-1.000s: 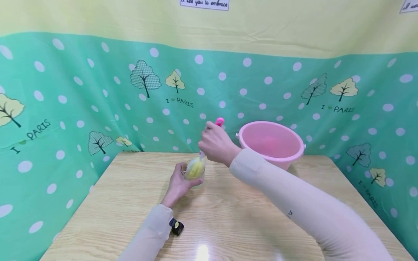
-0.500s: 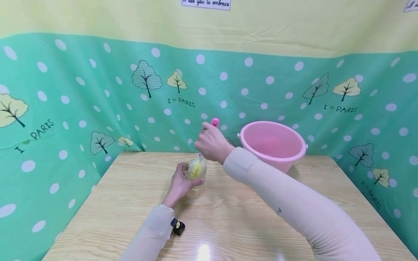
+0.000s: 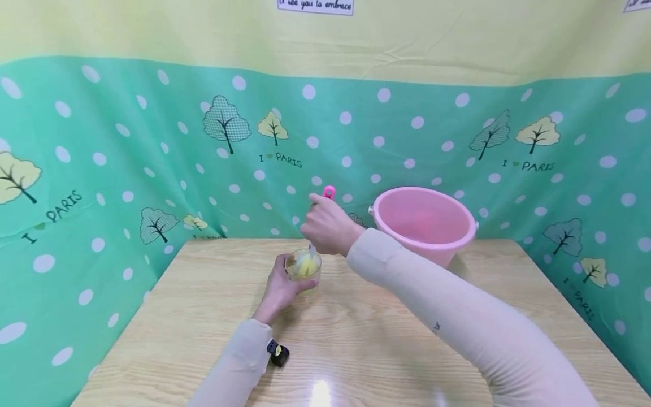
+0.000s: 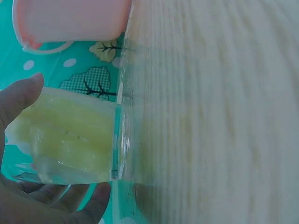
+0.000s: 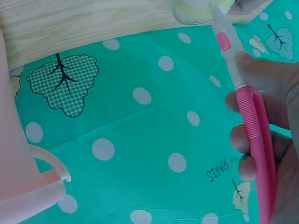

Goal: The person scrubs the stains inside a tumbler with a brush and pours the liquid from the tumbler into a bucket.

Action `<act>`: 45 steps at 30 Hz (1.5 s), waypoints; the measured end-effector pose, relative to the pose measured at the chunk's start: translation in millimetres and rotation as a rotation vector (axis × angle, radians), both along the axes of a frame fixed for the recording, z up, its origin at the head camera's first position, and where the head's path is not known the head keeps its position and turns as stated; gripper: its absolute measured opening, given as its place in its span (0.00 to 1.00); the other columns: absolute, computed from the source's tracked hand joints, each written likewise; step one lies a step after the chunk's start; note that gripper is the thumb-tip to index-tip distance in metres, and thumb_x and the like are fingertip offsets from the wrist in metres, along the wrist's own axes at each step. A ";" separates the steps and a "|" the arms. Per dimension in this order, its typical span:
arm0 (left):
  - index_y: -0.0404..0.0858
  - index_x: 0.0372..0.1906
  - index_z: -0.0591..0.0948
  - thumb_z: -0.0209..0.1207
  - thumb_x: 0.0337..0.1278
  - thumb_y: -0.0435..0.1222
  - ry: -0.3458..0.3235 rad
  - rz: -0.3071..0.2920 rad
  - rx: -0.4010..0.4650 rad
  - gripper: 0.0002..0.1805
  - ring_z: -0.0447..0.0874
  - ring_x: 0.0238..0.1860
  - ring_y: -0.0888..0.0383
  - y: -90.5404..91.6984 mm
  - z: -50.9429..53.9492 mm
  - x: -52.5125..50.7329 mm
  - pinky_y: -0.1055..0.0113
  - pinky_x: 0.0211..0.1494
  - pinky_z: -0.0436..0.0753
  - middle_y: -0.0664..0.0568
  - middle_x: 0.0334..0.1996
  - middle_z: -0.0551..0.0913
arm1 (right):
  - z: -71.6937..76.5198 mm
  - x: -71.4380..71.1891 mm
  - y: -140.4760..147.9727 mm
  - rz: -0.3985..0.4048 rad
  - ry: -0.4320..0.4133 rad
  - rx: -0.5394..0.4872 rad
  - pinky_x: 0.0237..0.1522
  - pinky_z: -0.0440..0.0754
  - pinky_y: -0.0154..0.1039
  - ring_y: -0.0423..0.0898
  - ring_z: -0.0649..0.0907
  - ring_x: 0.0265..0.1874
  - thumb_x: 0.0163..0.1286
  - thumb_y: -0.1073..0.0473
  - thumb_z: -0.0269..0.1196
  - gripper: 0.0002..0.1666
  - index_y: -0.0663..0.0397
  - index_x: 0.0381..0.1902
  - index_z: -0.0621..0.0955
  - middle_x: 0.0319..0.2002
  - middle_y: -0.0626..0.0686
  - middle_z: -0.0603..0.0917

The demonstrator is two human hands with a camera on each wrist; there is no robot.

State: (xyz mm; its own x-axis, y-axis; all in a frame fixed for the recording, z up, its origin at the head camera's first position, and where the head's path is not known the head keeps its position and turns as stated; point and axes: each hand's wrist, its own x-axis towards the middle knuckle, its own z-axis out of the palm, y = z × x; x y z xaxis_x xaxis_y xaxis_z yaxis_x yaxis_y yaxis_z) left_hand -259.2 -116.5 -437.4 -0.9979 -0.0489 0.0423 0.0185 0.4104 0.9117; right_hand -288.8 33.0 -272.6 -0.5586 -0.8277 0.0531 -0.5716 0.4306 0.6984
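Note:
On the wooden table stands a clear drinking glass (image 3: pixel 316 277). My left hand (image 3: pixel 280 285) holds it round the side, thumb on the near side in the head view. A pink-handled sponge cup brush (image 5: pixel 252 121) reaches down into the glass, gripped by my right hand (image 3: pixel 330 226) above the rim. The brush's yellow and white sponge head (image 3: pixel 307 264) is inside the glass; through the wall in the left wrist view the yellow sponge (image 4: pixel 70 135) fills much of it. In the right wrist view my thumb (image 5: pixel 266 72) lies along the brush's white neck.
A pink bucket (image 3: pixel 386 221) stands at the back right of the table (image 3: pixel 386 339), close to my right forearm. A green and yellow printed cloth (image 3: pixel 254 186) hangs behind and at both sides. A black strapped device (image 3: pixel 278 354) sits at my left wrist.
My right hand and the pink handle have shifted a little left and the handle stands more upright. The sponge sits slightly lower in the glass. My left hand keeps its hold.

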 end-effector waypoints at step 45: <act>0.38 0.62 0.62 0.77 0.34 0.45 0.015 -0.025 -0.026 0.48 0.65 0.65 0.42 -1.9 -1.4 1.1 0.48 0.66 0.66 0.38 0.66 0.65 | -0.5 18.9 -18.6 0.042 0.161 0.103 0.49 0.61 0.42 0.46 0.68 0.35 0.60 0.53 0.60 0.07 0.40 0.22 0.80 0.24 0.44 0.81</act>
State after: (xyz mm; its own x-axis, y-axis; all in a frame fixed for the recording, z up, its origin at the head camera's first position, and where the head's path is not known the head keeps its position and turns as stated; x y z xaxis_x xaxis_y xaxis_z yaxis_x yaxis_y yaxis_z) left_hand -258.1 -118.4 -438.7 -0.9980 -0.0229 0.0584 0.0427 0.4332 0.9003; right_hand -269.9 14.4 -273.0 -0.5144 -0.8560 0.0521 -0.4654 0.3297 0.8214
